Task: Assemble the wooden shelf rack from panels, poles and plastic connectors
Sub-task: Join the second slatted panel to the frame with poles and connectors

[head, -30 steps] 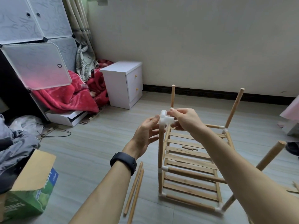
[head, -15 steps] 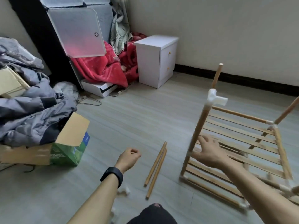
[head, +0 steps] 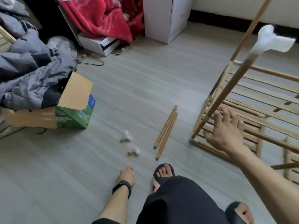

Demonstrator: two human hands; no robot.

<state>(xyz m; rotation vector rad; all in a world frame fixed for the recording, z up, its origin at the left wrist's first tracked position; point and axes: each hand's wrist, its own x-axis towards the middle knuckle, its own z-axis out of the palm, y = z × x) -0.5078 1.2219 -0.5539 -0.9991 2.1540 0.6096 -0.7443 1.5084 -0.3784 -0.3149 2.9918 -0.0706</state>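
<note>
Pale grey plank floor [head: 129, 88] runs back to a dark baseboard [head: 218, 21] under a light wall [head: 226, 5]. A white cabinet [head: 163, 18] stands beside a red blanket [head: 100, 15]. A grey jacket [head: 32, 75] lies over a cardboard box [head: 71, 110] at left. Soft, even daylight.

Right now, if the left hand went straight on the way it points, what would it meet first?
Probably the nearer small white plastic connector, lying on the grey floor just ahead of the left hand. A second white plastic connector lies beyond it. Depth is uncertain from one view.
</note>
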